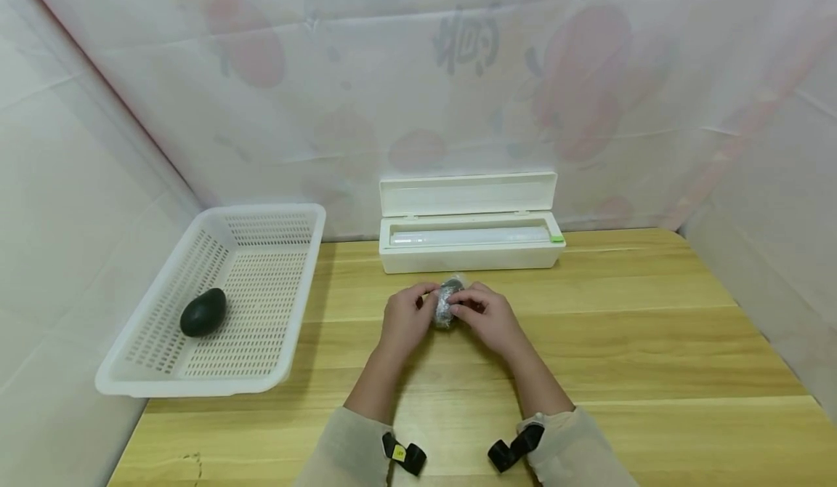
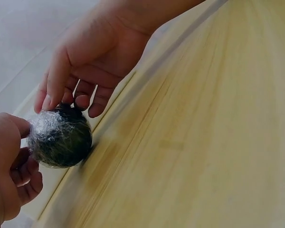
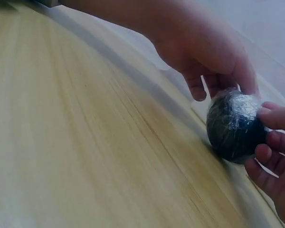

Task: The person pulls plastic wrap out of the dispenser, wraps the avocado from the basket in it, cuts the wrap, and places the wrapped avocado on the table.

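Observation:
A dark green avocado (image 1: pixel 444 316) wrapped in clear cling film is held just above the table between both hands. My left hand (image 1: pixel 407 318) pinches it from the left with thumb and fingers. From the right, my right hand (image 1: pixel 489 318) grips the film-covered side with its fingertips. Both wrist views show the wrapped avocado (image 2: pixel 61 137) (image 3: pixel 233 128) with crinkled, shiny film gathered over part of it. The fingers hide some of its surface.
A white cling film box (image 1: pixel 471 258) stands behind the hands, its lid (image 1: pixel 467 195) raised and a film roll (image 1: pixel 471 236) inside. At left, a white plastic basket (image 1: pixel 261 312) contains an unwrapped avocado (image 1: pixel 203 312). Printed cloth (image 1: pixel 366 109) encloses the wooden table (image 1: pixel 654 341).

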Available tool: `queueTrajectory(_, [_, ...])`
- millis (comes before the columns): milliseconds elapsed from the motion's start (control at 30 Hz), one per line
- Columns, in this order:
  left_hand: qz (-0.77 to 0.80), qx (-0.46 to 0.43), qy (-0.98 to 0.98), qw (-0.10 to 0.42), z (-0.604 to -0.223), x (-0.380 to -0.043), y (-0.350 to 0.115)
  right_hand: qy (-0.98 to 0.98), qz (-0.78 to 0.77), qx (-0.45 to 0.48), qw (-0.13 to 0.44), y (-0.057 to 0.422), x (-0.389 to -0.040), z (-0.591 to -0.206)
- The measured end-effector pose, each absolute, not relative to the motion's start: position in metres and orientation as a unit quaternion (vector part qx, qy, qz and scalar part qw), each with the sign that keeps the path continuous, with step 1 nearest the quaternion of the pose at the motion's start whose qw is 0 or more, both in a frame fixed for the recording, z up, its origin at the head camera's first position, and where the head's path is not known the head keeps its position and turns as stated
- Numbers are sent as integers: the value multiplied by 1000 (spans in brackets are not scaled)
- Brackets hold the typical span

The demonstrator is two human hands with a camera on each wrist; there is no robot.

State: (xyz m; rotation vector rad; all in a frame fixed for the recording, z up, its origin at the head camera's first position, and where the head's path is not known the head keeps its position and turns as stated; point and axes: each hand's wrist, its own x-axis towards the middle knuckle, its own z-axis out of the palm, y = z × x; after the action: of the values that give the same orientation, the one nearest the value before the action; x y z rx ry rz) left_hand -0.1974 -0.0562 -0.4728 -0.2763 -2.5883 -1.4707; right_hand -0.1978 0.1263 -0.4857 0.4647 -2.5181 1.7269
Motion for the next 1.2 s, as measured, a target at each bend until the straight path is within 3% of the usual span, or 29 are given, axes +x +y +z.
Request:
queueTrajectory(400, [-423, -156, -890, 72, -474, -195, -56, -791, 596, 136, -6, 128, -200, -489])
queueTrajectory(733, [-524, -78, -848, -11, -472, -197, -60, -728, 678, 63, -75, 131, -201, -488])
queueTrajectory(1000, [-534, -54, -843, -18, -471, -200, -62, -700, 711, -72, 3, 134, -205, -482])
queueTrajectory(1200, [-522, -63, -851, 3, -470, -201, -62, -696, 710, -73, -82, 142, -207, -479])
